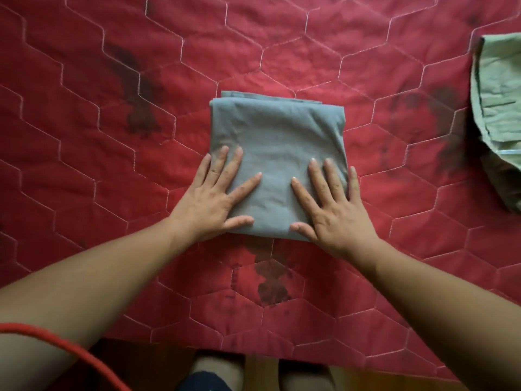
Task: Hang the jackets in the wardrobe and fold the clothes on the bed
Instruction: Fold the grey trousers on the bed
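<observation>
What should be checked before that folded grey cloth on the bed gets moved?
1. Folded grey garment lies flat on the red quilted bedspread: ok.
2. Left hand flat on its near left corner: ok.
3. Right hand flat on its near right corner: ok.
4. Layers even at the far edge: not ok, a lower layer sticks out.
5. Green garment at the right edge folded: cannot tell, partly out of view.

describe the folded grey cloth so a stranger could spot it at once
A red quilted bedspread with hexagon stitching fills the view. Near its middle lies the grey cloth, a neat folded rectangle with the left hand and right hand flat on its near corners. Its only neighbour, a pale green garment, lies at the right edge.
</observation>
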{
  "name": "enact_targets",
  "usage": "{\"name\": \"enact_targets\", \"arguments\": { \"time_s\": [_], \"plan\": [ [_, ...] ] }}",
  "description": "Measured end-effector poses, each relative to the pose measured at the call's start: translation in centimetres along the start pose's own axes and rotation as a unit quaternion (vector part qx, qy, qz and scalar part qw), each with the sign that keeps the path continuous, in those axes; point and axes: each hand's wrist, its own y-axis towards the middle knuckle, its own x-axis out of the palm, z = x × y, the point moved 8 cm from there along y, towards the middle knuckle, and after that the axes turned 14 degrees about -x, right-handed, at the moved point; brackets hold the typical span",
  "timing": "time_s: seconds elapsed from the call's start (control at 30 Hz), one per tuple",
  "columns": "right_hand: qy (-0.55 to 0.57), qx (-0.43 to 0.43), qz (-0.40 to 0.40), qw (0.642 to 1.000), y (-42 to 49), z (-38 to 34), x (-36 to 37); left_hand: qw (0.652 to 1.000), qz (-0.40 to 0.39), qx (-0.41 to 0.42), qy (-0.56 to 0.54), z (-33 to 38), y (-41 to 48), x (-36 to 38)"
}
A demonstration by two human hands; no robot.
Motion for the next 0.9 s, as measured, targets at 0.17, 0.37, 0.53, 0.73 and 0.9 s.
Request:
{"name": "enact_targets", "arguments": {
  "time_s": [0.17,0.37,0.53,0.73,0.9],
  "plan": [
    [0.024,0.000,-0.039,0.999,-0.8,0.3,2.7,1.000,-0.026,-0.008,-0.007,-1.0,-0.7,2.1],
    [0.045,0.017,0.066,0.997,1.8,1.9,-2.8,0.998,0.040,-0.039,-0.033,-1.9,3.0,-3.0],
    [0.057,0.085,0.011,0.995,9.9,6.8,-5.1,0.991,-0.030,-0.121,-0.052,-4.0,11.4,-5.1],
    [0.137,0.120,-0.118,0.976,11.5,8.0,-3.8,0.979,-0.137,-0.135,-0.062,-3.9,12.3,-5.0],
    [0.145,0.104,-0.080,0.981,8.7,6.8,-5.8,0.972,-0.152,-0.123,-0.133,-3.5,8.9,-5.8]
  ]
}}
